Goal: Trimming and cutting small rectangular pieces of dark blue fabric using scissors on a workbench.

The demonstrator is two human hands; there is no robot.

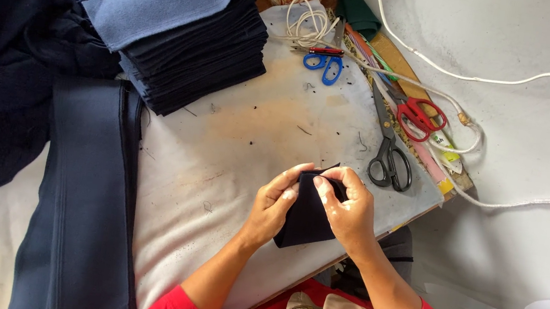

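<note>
- Covering most of the view, the table [215, 189] carried a pale, stained cloth, a working surface for fabric.
- A dark heap [0, 58] of navy cloth spilled off the table's left edge, and a long navy strip [78, 221] hung beside it, seemingly parked out of the way.
- A stack [178, 31] of cut navy pieces sat squared at the far left corner, well apart from the hands.
- A wooden board [403, 79] ran along the right edge, with a white cord [480, 78] looping across it and the floor.
- Black scissors [387, 154] lay near the right edge, handles toward the person; red scissors [419, 116] lay on the board and small blue scissors [325, 63] at the far edge.
- The piece [306, 214], small, dark and apparently folded, was held above the near edge, between both hands.
- The left hand [275, 207] gripped its left side, fingers curled together and clamped on it, steadying it.
- The right hand [349, 209] pinched its top edge, fingertips closed on the cloth, as if folding or aligning it.
</note>
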